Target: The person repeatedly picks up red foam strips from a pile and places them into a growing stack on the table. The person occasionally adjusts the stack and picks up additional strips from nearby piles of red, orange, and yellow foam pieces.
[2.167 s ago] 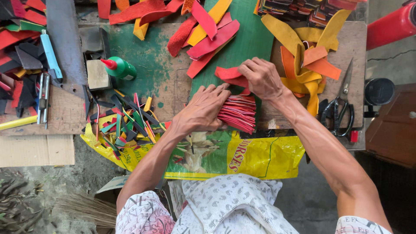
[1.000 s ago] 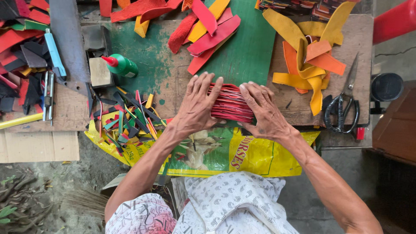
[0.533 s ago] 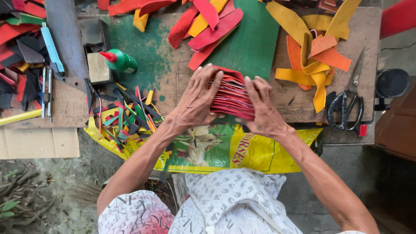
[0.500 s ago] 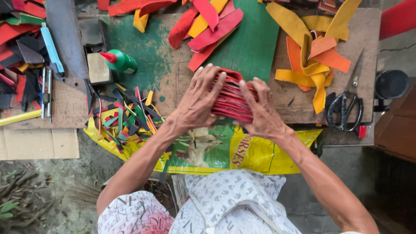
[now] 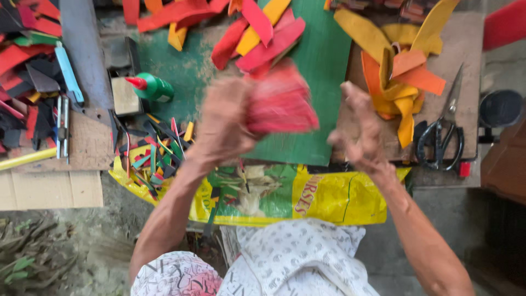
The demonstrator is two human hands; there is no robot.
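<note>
My left hand [image 5: 227,123] grips a thick bundle of red cut strips [image 5: 282,104] and holds it lifted above the green cutting mat [image 5: 323,66]; both are blurred by motion. My right hand [image 5: 359,129] hangs to the right of the bundle, fingers apart, holding nothing. Red and yellow cut pieces [image 5: 257,30] lie on the mat beyond the bundle. A heap of yellow and orange strips [image 5: 400,71] rests on the board to the right.
Black scissors [image 5: 441,137] lie at the right. A green glue bottle with a red tip [image 5: 150,87] stands left of the mat, above a litter of small coloured offcuts [image 5: 156,151]. A yellow-green sack [image 5: 296,194] drapes the near edge. Tools and scraps [image 5: 33,82] crowd the left.
Both hands were pressed around the red bundle on the mat. Now the left hand has lifted the bundle and the right hand has let go and moved off to the right.
</note>
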